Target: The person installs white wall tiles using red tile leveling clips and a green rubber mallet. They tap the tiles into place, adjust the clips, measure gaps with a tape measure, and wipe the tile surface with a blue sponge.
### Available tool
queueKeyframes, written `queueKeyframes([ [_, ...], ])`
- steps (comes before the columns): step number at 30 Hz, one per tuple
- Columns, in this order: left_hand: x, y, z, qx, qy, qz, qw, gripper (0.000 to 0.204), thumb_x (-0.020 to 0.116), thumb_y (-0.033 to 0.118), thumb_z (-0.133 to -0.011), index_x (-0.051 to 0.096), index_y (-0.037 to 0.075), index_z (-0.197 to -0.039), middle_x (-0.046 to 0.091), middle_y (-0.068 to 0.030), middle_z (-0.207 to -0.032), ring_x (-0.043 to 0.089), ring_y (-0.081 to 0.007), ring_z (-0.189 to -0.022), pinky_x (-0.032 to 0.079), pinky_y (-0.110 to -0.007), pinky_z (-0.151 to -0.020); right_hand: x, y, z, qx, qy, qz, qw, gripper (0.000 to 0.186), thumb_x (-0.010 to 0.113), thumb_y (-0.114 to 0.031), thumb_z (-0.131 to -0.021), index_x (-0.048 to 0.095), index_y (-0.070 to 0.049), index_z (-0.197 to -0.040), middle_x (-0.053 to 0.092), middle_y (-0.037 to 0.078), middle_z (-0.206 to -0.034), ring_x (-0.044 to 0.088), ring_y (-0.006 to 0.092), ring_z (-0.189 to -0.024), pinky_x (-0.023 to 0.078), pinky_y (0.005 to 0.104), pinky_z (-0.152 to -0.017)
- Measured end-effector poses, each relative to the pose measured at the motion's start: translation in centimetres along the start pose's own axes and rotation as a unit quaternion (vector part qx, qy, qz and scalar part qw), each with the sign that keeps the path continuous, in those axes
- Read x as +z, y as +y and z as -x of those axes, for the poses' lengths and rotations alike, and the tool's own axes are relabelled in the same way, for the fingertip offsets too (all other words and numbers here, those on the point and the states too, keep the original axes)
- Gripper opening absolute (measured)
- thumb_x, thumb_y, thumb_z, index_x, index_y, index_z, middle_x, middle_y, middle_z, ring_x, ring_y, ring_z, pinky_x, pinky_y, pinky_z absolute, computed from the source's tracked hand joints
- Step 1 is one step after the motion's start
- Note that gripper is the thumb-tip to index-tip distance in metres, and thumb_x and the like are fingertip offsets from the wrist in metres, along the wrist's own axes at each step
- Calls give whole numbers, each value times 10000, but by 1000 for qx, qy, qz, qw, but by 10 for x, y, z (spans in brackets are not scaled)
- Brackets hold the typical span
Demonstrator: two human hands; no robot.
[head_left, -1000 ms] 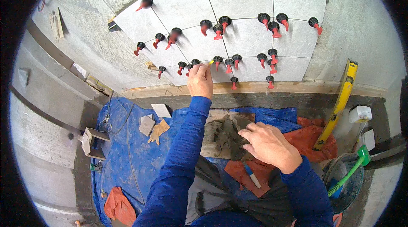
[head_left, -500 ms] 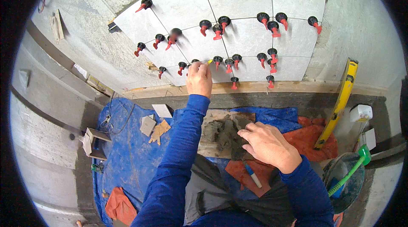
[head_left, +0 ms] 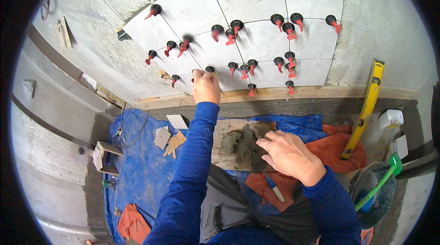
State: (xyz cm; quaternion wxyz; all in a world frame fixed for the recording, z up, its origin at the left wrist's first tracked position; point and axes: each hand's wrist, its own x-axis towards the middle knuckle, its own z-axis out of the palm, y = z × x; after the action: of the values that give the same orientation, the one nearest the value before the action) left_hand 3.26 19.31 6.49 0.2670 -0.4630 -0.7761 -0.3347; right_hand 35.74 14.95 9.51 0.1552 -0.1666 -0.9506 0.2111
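My left hand [head_left: 206, 88] is up at the lowest row of clips on the wall of grey tiles [head_left: 268, 43], its fingers closed. A trace of yellow shows beside its fingertips; the rest of what it grips is hidden. A black-and-red tile levelling clip [head_left: 210, 69] stands right by the fingers, and several more line the joints. My right hand [head_left: 293, 157] hangs over a board [head_left: 220, 153] with a heap of grey mortar [head_left: 245, 146]. Its thumb and loosely bent fingers are apart, with nothing in them.
A yellow spirit level [head_left: 364, 112] leans at the right. Below it stands a bucket [head_left: 389, 199] holding a green-handled brush [head_left: 380, 183]. A blue tarp [head_left: 137, 167] covers the floor, with tile offcuts [head_left: 162, 137] and orange cloths [head_left: 133, 223]. A wooden batten [head_left: 275, 92] runs under the tiles.
My left hand has shifted a little left along the lowest clip row, and the yellow tip beside its fingers is now mostly hidden. My right hand has stayed nearly still.
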Motion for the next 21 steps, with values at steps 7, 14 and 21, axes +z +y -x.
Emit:
queueKeyframes([
  [7,-8,13,21,-78,0,64,995,93,684,164,-916,695,73,-934,643,-147,-945,669,-394,-882,545,-501,-768,1,-1,0,-6,1,0,1000,251,745,-155,-842,695,-36,-1057,677,157,-1020,665,348,-992,564,457,-858],
  [14,26,36,25,-268,-5,392,880,155,615,78,-995,671,-40,-1079,702,-144,-839,706,-209,-548,552,-325,-460,1,-4,-3,-4,-21,3,1000,292,749,-163,-847,698,-44,-1109,681,156,-1051,666,346,-1002,563,459,-866],
  [21,38,31,17,-374,-34,529,761,147,625,97,-993,629,-49,-1013,692,-122,-830,656,-178,-523,525,-292,-421,-6,-1,-1,16,-48,7,999,343,746,-170,-866,693,-42,-1180,681,158,-1099,661,351,-1046,558,458,-903],
])
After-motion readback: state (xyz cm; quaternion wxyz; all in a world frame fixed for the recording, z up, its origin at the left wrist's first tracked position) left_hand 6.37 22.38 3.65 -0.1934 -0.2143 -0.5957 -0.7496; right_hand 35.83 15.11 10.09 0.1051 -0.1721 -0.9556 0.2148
